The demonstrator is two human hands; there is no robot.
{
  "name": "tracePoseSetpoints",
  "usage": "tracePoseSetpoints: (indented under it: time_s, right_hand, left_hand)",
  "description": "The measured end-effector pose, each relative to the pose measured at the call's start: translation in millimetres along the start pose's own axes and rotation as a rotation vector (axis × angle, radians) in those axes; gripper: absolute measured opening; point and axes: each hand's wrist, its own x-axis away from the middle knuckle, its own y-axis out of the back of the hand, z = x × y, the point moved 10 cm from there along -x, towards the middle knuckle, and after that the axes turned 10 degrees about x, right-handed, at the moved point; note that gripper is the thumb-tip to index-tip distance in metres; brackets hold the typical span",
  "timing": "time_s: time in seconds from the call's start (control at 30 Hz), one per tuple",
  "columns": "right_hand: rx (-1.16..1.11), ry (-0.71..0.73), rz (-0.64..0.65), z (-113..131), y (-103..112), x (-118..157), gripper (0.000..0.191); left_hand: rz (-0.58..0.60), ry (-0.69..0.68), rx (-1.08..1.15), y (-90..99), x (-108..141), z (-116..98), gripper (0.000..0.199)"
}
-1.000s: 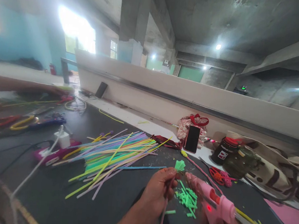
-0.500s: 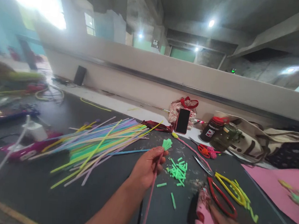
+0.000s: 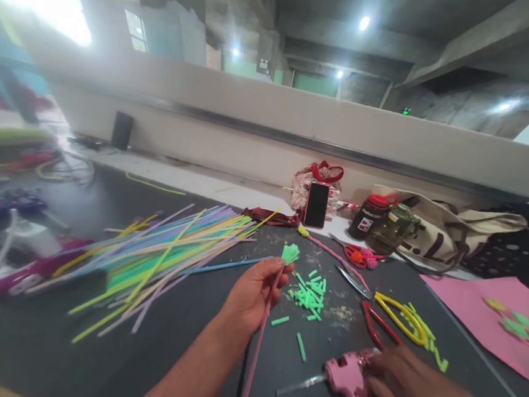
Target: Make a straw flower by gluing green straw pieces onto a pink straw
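My left hand (image 3: 257,287) pinches a long pink pipe-cleaner stem (image 3: 258,352) just below a tuft of short mint-green pieces (image 3: 290,254) at its top. The stem runs down past my wrist. At the lower right, my right hand (image 3: 419,385), blurred, has its fingers around a pink hot glue gun (image 3: 348,376). A clear glue stick (image 3: 301,385) juts from the gun toward the left; part of the gun is hidden by the hand. Loose cut green pieces (image 3: 309,295) lie between my hands. Scissors (image 3: 378,307) with red and yellow handles lie beyond the glue gun.
A spread of long coloured pipe cleaners (image 3: 162,257) covers the left of the dark table. Behind stand a phone (image 3: 316,205), a red-lidded bottle (image 3: 368,217) and a canvas bag (image 3: 438,223). Pink paper (image 3: 482,304) with small flower shapes lies at the right.
The glue gun has turned from upright to sideways, its glue stick now showing at the left. My right hand has come further into view over it. My left hand keeps its pinch.
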Motion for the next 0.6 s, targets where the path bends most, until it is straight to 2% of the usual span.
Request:
tracePoseSetpoints:
  time_s: [0.17,0.33,0.43,0.53,0.6]
  right_hand:
    - [-0.114,-0.149,0.082,-24.1,4.5,-21.9,0.016]
    - [-0.086,-0.217,0.027,-46.4,20.7,-61.7,0.03]
    - [-0.181,-0.16,0.113,-47.0,0.6,-94.2,0.034]
    - [-0.374,-0.055,0.199,-33.3,-28.1,-121.5,0.019]
    - [-0.415,-0.018,0.224,-24.5,-43.6,-133.9,0.016]
  left_hand:
    - [-0.003,-0.002,-0.017,-1.1,1.0,1.1,0.01]
    - [0.016,-0.002,-0.012,-3.9,2.3,1.1,0.009]
    - [0.006,-0.001,-0.008,-3.2,2.6,1.1,0.009]
    - [0.008,-0.006,-0.006,-3.5,2.2,0.8,0.007]
    - [0.015,-0.012,-0.007,-3.9,1.7,0.4,0.008]
